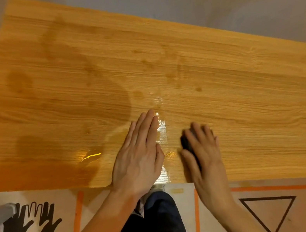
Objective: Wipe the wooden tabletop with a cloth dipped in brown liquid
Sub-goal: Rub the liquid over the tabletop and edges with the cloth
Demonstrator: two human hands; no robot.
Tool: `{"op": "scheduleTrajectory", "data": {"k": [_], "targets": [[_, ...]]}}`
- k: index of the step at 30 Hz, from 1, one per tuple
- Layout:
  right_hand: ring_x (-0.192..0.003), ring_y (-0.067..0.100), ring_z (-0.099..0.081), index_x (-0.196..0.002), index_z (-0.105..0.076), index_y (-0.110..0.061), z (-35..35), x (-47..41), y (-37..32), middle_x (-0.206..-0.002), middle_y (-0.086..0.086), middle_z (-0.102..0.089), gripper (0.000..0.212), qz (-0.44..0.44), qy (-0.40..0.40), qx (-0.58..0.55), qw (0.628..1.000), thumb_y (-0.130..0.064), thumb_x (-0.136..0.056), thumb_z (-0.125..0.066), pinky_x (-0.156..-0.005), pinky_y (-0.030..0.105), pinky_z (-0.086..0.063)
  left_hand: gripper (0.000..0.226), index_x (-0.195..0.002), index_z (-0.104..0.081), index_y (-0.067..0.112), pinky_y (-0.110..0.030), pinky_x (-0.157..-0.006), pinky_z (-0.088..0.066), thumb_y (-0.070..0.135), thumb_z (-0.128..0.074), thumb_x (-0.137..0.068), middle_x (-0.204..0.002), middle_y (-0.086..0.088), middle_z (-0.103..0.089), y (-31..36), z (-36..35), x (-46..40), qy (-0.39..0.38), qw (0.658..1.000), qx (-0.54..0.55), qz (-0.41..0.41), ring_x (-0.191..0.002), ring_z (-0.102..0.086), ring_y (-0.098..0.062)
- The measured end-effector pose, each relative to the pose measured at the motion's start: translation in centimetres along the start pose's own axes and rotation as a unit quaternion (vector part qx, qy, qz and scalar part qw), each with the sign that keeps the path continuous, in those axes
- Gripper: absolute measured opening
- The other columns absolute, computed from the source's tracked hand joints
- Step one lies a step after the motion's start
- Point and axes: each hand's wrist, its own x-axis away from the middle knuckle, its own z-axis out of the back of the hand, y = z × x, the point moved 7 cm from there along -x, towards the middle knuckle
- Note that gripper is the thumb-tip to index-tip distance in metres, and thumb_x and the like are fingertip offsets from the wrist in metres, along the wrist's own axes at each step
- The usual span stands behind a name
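Note:
The wooden tabletop (pixel 224 86) fills most of the view, with darker brown wet patches over its left half and a shiny wet streak near the middle front. My left hand (pixel 139 157) lies flat on the wood near the front edge, fingers straight and together. Just to its right, my right hand (pixel 203 152) presses a dark cloth (pixel 186 143) onto the tabletop. Most of the cloth is hidden under the fingers, which curve over it.
Below the table's front edge lies floor covering with orange lines, black hand prints (pixel 31 221) at the left and a black triangle (pixel 270 213) at the right. My dark trouser leg (pixel 159 227) shows between my arms. A grey wall runs behind the table.

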Motion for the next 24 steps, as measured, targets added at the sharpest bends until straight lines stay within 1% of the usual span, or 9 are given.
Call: {"op": "scheduleTrajectory", "data": {"k": [3, 8, 11, 13, 15, 18, 20, 22, 24], "targets": [[-0.150, 0.015, -0.009, -0.146, -0.041, -0.018, -0.1, -2.9, 0.0, -0.159, -0.003, -0.026, 0.045, 0.052, -0.024, 0.020, 0.998, -0.027, -0.103, -0.041, -0.123, 0.042, -0.004, 0.059, -0.157, -0.029, 0.003, -0.039, -0.126, -0.019, 0.025, -0.035, -0.102, -0.167, -0.010, -0.024, 0.0, 0.2, 0.0, 0.005, 1.000, 0.012, -0.002, -0.156, -0.019, -0.019], [-0.149, 0.026, -0.014, -0.143, -0.046, -0.015, 1.2, -14.9, 2.5, -0.156, 0.005, -0.033, 0.041, -0.006, 0.038, 0.014, 0.999, -0.026, -0.103, -0.042, -0.121, 0.045, -0.004, 0.060, -0.157, -0.028, 0.006, -0.043, -0.126, -0.023, 0.033, -0.038, -0.104, -0.166, -0.008, -0.027, -1.4, 1.4, -2.2, 0.012, 0.996, 0.084, 0.004, -0.155, -0.022, -0.019], [-0.148, 0.029, -0.015, -0.142, -0.046, -0.015, 1.3, -19.1, 3.4, -0.156, 0.006, -0.033, 0.041, -0.017, 0.056, 0.020, 0.998, -0.024, -0.103, -0.043, -0.120, 0.045, -0.004, 0.064, -0.158, -0.025, 0.007, -0.036, -0.127, -0.012, 0.038, -0.029, -0.103, -0.166, -0.010, -0.024, -4.6, 2.5, -7.1, 0.020, 0.998, 0.042, 0.051, -0.155, -0.021, -0.022], [-0.148, 0.029, -0.016, -0.141, -0.047, -0.015, 1.5, -19.9, 3.3, -0.156, 0.006, -0.034, 0.040, -0.018, 0.068, 0.014, 0.997, -0.024, -0.102, -0.044, -0.121, 0.048, -0.007, 0.061, -0.156, -0.029, 0.002, -0.030, -0.127, -0.007, 0.033, -0.034, -0.104, -0.165, -0.012, -0.026, -6.3, 3.0, -10.0, 0.037, 0.997, 0.021, 0.064, -0.153, -0.025, -0.025], [-0.149, 0.025, -0.016, -0.140, -0.050, -0.016, 1.6, -18.2, 2.5, -0.155, 0.004, -0.035, 0.039, -0.011, 0.071, -0.013, 0.997, -0.025, -0.102, -0.046, -0.122, 0.043, -0.005, 0.060, -0.156, -0.029, 0.001, -0.031, -0.127, -0.007, 0.031, -0.035, -0.104, -0.166, -0.013, -0.025, -7.3, 2.8, -11.4, 0.035, 0.997, -0.002, 0.073, -0.153, -0.024, -0.026], [-0.149, 0.016, -0.016, -0.138, -0.053, -0.021, 0.4, -12.6, -0.1, -0.155, -0.005, -0.034, 0.037, 0.064, 0.007, -0.024, 0.998, -0.025, -0.101, -0.049, -0.121, 0.032, -0.001, 0.062, -0.157, -0.027, 0.001, -0.033, -0.127, -0.008, 0.033, -0.031, -0.105, -0.166, -0.013, -0.023, -7.5, 2.5, -11.7, 0.034, 0.996, -0.041, 0.071, -0.154, -0.021, -0.025], [-0.149, 0.013, -0.016, -0.138, -0.053, -0.020, -0.3, -10.0, -1.2, -0.153, -0.005, -0.036, 0.039, 0.136, -0.051, -0.005, 0.989, -0.029, -0.101, -0.048, -0.122, 0.033, -0.001, 0.060, -0.156, -0.029, 0.001, -0.035, -0.128, -0.011, 0.031, -0.036, -0.105, -0.166, -0.013, -0.024, -7.3, 2.6, -11.8, 0.051, 0.996, -0.039, 0.064, -0.154, -0.022, -0.024], [-0.149, 0.014, -0.017, -0.140, -0.051, -0.018, -0.3, -11.4, -0.9, -0.153, -0.003, -0.037, 0.042, 0.183, -0.095, 0.006, 0.978, -0.032, -0.100, -0.047, -0.123, 0.034, -0.004, 0.059, -0.156, -0.031, 0.001, -0.035, -0.128, -0.014, 0.027, -0.041, -0.104, -0.165, -0.012, -0.027, -7.4, 2.9, -12.0, 0.065, 0.995, -0.022, 0.070, -0.154, -0.023, -0.023], [-0.149, 0.017, -0.018, -0.140, -0.050, -0.017, 0.0, -16.0, -0.3, -0.153, -0.002, -0.038, 0.042, 0.172, -0.091, 0.005, 0.981, -0.031, -0.100, -0.049, -0.123, 0.034, -0.004, 0.060, -0.156, -0.031, 0.003, -0.031, -0.127, -0.010, 0.027, -0.042, -0.101, -0.165, -0.010, -0.027, -7.6, 3.0, -12.3, 0.055, 0.995, -0.002, 0.084, -0.154, -0.023, -0.022]]}}
